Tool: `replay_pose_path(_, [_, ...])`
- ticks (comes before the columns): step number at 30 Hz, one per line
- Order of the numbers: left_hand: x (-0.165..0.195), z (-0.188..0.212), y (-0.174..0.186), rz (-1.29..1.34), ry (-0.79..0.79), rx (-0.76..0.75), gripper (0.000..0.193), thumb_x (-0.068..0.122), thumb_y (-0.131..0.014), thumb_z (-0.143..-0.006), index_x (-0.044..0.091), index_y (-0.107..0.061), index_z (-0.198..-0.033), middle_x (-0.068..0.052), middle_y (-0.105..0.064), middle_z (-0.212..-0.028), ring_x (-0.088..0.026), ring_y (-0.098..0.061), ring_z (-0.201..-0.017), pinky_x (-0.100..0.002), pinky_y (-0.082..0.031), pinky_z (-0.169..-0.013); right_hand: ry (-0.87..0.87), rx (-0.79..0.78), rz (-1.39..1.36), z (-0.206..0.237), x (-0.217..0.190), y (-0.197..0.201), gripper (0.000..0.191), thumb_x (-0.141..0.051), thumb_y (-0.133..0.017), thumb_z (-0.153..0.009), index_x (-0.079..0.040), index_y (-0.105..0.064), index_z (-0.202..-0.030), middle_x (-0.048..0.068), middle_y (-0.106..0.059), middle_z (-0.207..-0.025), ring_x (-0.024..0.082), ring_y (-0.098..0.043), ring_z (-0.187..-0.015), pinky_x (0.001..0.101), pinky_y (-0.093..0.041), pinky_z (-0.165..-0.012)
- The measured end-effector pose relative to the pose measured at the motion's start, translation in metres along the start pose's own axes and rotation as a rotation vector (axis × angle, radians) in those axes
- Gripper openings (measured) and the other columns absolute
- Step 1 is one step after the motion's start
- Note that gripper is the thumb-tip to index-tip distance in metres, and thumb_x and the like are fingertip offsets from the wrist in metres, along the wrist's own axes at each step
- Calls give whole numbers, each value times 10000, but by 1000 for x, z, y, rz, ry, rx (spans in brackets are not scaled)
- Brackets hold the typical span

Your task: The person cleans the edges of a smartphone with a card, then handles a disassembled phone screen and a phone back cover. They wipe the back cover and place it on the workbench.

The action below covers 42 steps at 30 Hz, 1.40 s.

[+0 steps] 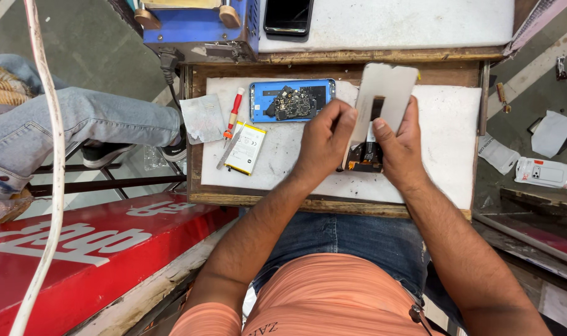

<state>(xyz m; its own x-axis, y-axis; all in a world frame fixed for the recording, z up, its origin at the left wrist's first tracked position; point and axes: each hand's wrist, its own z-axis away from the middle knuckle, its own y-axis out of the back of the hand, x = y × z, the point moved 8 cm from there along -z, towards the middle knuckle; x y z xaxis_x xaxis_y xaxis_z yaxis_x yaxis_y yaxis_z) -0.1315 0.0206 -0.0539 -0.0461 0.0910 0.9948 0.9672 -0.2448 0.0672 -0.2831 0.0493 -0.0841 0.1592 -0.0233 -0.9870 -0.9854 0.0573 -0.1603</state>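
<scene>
My left hand [324, 143] and my right hand [400, 146] both grip a grey phone display panel [389, 90], held tilted above the white work mat [445, 143]. Its dark lower end with an orange flex part [364, 158] shows between my hands. To the left on the mat lies an opened blue phone frame [291, 100] with its circuit board exposed. A white and yellow battery [246, 147] lies beside a red-handled screwdriver [234, 112] and metal tweezers [229, 149].
A blue machine [199, 25] and a black phone [288, 17] sit on the far bench. Another person's jeans leg [78, 124] and shoes are at left. A red board [78, 249] is lower left. Small packets [544, 171] lie on the floor at right.
</scene>
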Motion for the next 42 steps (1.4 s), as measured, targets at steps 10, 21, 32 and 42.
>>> replay_pose_path(10, [1,7,-7,-40,65,-97,264,287,-545,-1100,66,-595,-965,30,-562,-739,-45,-504,-679,-241,-438,-598,-195,35,-299,1,12,4,520,-512,-559,-1073,-104,-489,-1387,24,-612,-1139,93,-601,-1035,261,-542,-875])
replay_pose_path(21, [12,55,-18,-19,198,-350,251,272,-547,-1105,77,-592,-953,18,-585,-700,-56,-533,-614,-265,-448,-545,-156,41,-370,2,7,7,467,-492,-587,-1107,-105,-515,-1360,9,-589,-1109,77,-572,-1012,244,-530,-883])
replay_pose_path(32, [15,4,12,138,82,-26,184,219,-561,-1109,63,-657,-1101,25,-662,-861,-53,-635,-785,-238,-568,-724,-129,135,-121,7,20,15,390,-428,-597,-1083,-78,-521,-1236,37,-525,-927,77,-446,-755,233,-387,-629])
replay_pose_path(42, [33,14,17,-383,-50,117,156,173,-737,-977,71,-701,-1089,-73,-768,-948,-174,-772,-824,-306,-616,-717,-123,27,-206,7,13,5,626,-511,-593,-1061,-52,-458,-1466,103,-593,-1302,200,-610,-1230,381,-575,-1029])
